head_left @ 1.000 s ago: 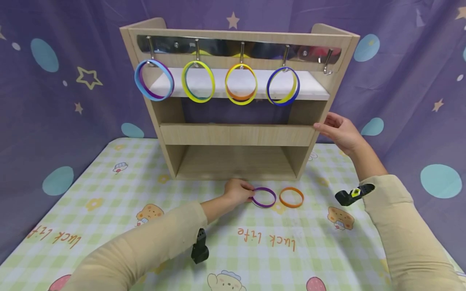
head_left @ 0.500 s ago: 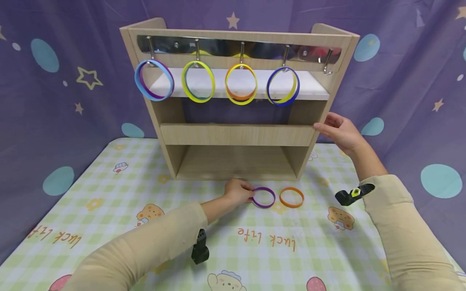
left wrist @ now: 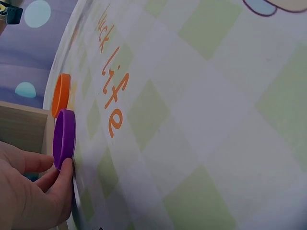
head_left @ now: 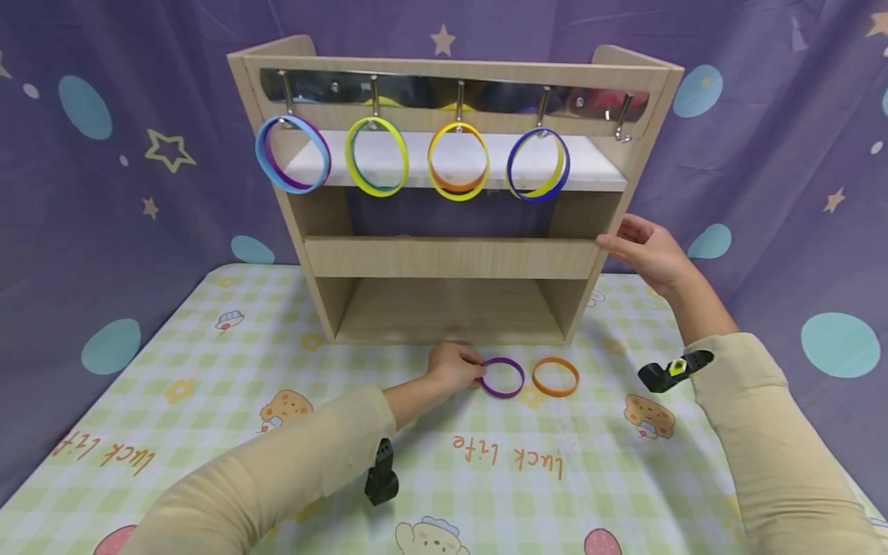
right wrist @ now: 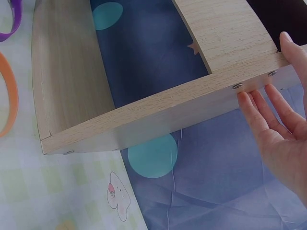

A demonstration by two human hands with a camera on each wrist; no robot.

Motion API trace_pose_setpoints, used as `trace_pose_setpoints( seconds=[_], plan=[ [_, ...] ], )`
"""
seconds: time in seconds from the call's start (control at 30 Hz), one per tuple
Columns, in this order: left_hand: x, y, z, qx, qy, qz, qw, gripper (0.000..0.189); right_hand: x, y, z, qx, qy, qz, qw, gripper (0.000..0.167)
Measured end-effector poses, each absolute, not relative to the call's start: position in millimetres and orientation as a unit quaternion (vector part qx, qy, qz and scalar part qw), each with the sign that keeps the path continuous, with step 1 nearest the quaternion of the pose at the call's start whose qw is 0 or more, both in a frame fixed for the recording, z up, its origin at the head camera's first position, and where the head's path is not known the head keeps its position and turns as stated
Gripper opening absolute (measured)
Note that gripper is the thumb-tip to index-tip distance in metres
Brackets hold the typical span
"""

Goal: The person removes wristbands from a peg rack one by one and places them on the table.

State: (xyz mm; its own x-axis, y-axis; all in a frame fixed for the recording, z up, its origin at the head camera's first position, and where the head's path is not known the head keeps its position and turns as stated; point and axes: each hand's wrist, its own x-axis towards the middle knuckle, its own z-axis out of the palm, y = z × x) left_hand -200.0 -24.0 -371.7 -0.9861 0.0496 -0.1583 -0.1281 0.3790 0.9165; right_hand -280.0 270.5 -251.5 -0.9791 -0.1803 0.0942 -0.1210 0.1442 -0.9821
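At the far side we see a pale, box-shaped wooden rack [head_left: 451, 258]. Our right hand [head_left: 650, 253] touches its right side, fingers extended; our left hand [head_left: 452, 366] pinches a purple, circular, rubber-like band [left wrist: 70, 132], nearer than the rack and left of an orange, circular band [left wrist: 63, 96].

You have a plain purple wristband [head_left: 502, 395] at five o'clock, an orange wristband [head_left: 555, 394] at four, green-and-white checked tablecloth [head_left: 513, 501] at six, star-patterned purple curtain [head_left: 486, 27] at twelve.
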Motion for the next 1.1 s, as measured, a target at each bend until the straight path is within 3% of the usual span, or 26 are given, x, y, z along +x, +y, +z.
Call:
trace_pose_setpoints(
  seconds=[0.27, 0.73, 1.1],
  plan=[
    [-200.4, -28.7, -366.6, -0.023, 0.84, 0.535, 0.083, 0.014, -281.0, 269.5, -251.8, -0.099, 0.757, -0.646, 0.025, 0.062],
    [-202.3, -48.8, -325.2, 0.043, 0.84, 0.517, 0.161, 0.025, -283.2, 268.8, -251.7, -0.099, 0.747, -0.657, 0.023, 0.062],
    [-203.8, -48.0, -263.5, 0.074, 0.863, 0.485, 0.117, 0.023, -279.1, 270.6, -251.4, -0.099, 0.745, -0.659, 0.028, 0.062]
  ],
)
